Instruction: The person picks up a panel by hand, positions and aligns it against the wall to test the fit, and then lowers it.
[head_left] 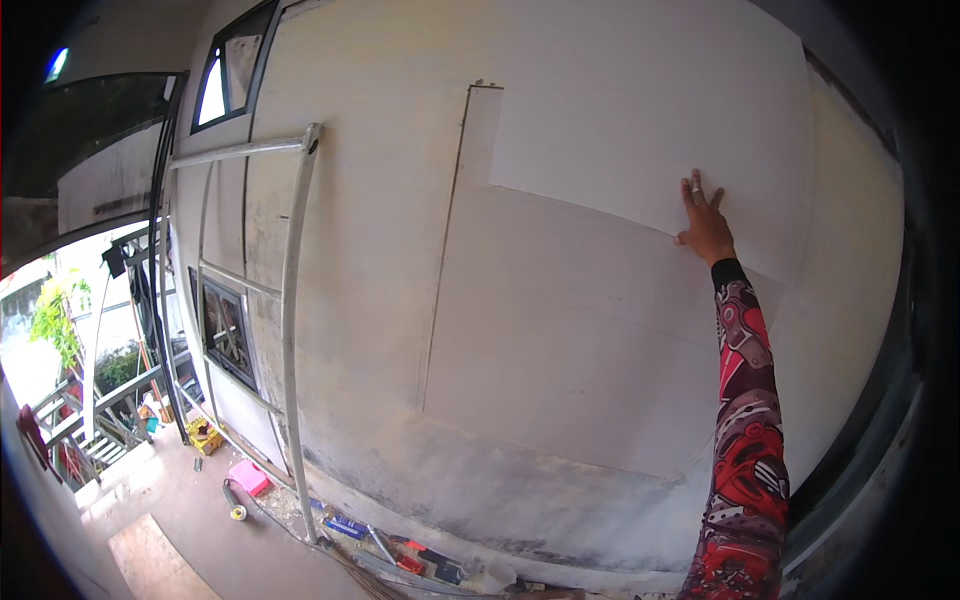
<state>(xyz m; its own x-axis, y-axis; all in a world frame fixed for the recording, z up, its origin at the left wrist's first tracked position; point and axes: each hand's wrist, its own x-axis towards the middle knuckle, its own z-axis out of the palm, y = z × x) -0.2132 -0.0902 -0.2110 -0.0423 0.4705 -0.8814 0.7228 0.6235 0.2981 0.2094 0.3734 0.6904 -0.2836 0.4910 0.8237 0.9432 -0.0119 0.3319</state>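
My right hand [708,222], in a red, black and grey patterned sleeve, lies spread against the wall with its fingers pointing up. It presses near the lower edge of a large white sheet panel [640,110], and nothing is gripped in it. Below the panel is a greyer flat rectangular area [560,310], with a thin dark line along its left side. Bare, stained plaster wall [365,260] surrounds both. My left hand is out of view.
A white metal scaffold frame [292,290] stands left of the panels. Along the wall's foot lie an angle grinder [234,502], a pink box [250,478], a yellow box [204,436], a board [158,560] and several loose tools. Windows and an opening are at left.
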